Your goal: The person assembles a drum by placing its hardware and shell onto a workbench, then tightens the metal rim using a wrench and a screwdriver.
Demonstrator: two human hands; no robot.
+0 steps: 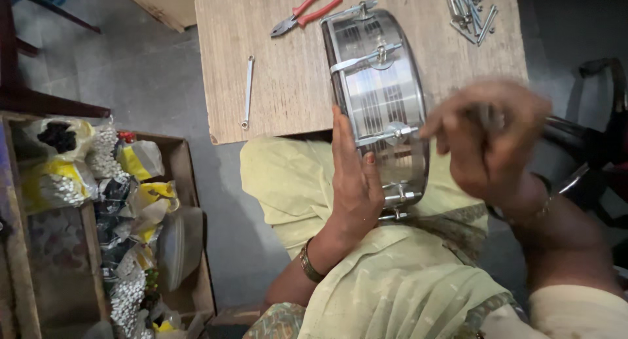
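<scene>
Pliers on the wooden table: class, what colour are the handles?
Red, clearest in the head view: the metal-jawed pliers lie beside the shiny steel drum shell.

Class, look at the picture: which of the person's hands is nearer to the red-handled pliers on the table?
Left. The left hand rests on the metal drum below the pliers; the right hand hovers farther right.
</scene>
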